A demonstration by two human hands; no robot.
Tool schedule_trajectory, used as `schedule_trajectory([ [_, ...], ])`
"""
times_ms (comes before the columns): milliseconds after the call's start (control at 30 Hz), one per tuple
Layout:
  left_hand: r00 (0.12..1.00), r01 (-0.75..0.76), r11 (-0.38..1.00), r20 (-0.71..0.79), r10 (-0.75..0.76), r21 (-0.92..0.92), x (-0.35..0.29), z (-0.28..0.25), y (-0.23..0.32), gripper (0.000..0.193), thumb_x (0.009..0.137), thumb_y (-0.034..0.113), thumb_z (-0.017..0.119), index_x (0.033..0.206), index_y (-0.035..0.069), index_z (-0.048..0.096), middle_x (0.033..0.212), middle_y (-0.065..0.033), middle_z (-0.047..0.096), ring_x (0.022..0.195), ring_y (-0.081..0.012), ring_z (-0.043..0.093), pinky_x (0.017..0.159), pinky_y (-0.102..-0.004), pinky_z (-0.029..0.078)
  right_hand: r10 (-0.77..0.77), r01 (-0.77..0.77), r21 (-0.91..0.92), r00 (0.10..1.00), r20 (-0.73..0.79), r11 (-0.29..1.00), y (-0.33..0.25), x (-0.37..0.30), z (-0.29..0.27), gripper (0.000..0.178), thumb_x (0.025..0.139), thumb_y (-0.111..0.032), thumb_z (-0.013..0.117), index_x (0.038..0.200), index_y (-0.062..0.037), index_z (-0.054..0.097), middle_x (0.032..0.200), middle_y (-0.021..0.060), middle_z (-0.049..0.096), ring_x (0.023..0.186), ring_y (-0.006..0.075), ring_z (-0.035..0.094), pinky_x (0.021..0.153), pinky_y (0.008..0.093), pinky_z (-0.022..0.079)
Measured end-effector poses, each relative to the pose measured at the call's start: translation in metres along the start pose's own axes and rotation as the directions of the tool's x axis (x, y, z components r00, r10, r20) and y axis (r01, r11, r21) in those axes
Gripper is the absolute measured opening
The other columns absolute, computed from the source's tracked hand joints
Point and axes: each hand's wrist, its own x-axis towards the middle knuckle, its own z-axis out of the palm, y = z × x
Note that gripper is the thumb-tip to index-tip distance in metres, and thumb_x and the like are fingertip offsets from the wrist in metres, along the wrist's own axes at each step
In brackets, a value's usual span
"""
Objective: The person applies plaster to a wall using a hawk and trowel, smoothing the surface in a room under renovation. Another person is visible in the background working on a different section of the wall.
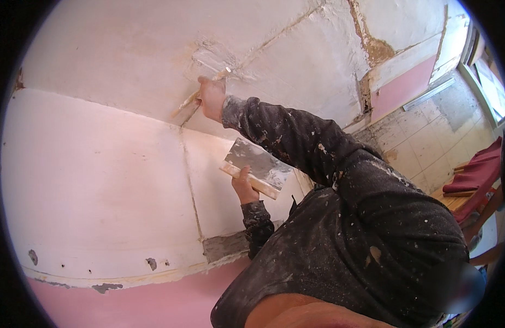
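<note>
My right hand (211,97) is raised to the whitish ceiling (127,49), its fingers closed round a wide plastering spatula (185,104) with a pale wooden grip. That spatula is seen nearly edge-on, close to the ceiling beside a rough wet-looking patch (211,54); whether it touches is unclear. Lower down, my left hand (245,187) grips a second wide spatula (258,161) by its wooden strip. Grey and white smears cover its metal blade, which is tilted upward below my right forearm.
The white wall (99,186) has a vertical seam, chipped spots and a pink lower band (132,303). Cracked seams and a brown bare patch (379,50) mark the ceiling at the upper right. A dark red cloth (479,167) lies by wooden boards at the right, near a window (490,82).
</note>
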Motion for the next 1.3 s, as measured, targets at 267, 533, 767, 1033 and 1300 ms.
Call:
schedule_trajectory([
  [267, 0.991, 0.116, 0.963, -0.029, -0.127, -0.245, -0.010, 0.012, 0.013, 0.035, 0.085, 0.017, 0.069, 0.113, -0.003, 0.060, 0.101, -0.0105, 0.062, 0.091, -0.0245, 0.064, 0.080, -0.0376, 0.054, -0.042, 0.554, -0.642, 0.739, 0.673, -0.530, -0.032, 0.010, 0.005, 0.038, 0.076, -0.020, 0.074, 0.109, -0.0031, 0.069, 0.112, 0.0172, 0.061, 0.107, 0.0315, 0.061, 0.078, 0.0590, 0.051],
  [533, 0.885, -0.461, 0.675, 0.238, 0.401, 0.576, -0.011, 0.001, 0.018, 0.036, 0.073, 0.003, 0.068, 0.109, 0.005, 0.068, 0.106, -0.0245, 0.065, 0.099, -0.0405, 0.065, 0.088, -0.0427, 0.052, -0.069, 0.482, -0.665, 0.778, 0.624, -0.571, -0.050, 0.005, 0.059, 0.052, 0.070, -0.039, 0.080, 0.114, -0.0140, 0.067, 0.125, 0.0112, 0.061, 0.110, 0.0318, 0.063, 0.094, 0.0512, 0.049],
  [767, 1.000, 0.020, 0.998, 0.010, -0.020, -0.065, -0.019, 0.011, 0.020, 0.033, 0.082, 0.009, 0.069, 0.113, 0.000, 0.062, 0.107, -0.0133, 0.064, 0.097, -0.0276, 0.064, 0.084, -0.0369, 0.053, 0.103, 0.534, -0.429, 0.705, 0.702, -0.729, -0.083, -0.029, 0.085, 0.073, 0.079, -0.048, 0.072, 0.139, -0.0120, 0.051, 0.128, 0.0183, 0.060, 0.116, 0.0313, 0.061, 0.102, 0.0380, 0.046],
  [1033, 0.952, 0.244, 0.858, -0.058, -0.301, -0.452, -0.014, 0.008, 0.017, 0.032, 0.081, 0.011, 0.071, 0.109, 0.000, 0.062, 0.099, -0.0072, 0.064, 0.087, -0.0222, 0.064, 0.077, -0.0350, 0.053, -0.669, 0.956, -0.218, 0.293, 0.683, 0.196, -0.126, -0.056, 0.043, 0.044, 0.085, -0.021, 0.063, 0.128, -0.0122, 0.058, 0.111, 0.0144, 0.065, 0.096, 0.0311, 0.066, 0.085, 0.0420, 0.054],
  [1300, 0.935, 0.253, 0.759, -0.051, -0.352, -0.600, -0.019, 0.034, 0.009, 0.028, 0.081, 0.010, 0.071, 0.105, -0.002, 0.064, 0.095, -0.0067, 0.066, 0.082, -0.0201, 0.064, 0.075, -0.0335, 0.052, 0.707, -0.265, 0.668, -0.085, 0.702, -0.695, -0.226, 0.017, -0.004, 0.054, 0.086, -0.023, 0.068, 0.137, -0.0312, 0.052, 0.134, -0.0068, 0.053, 0.126, 0.0170, 0.049, 0.115, 0.0371, 0.035],
])
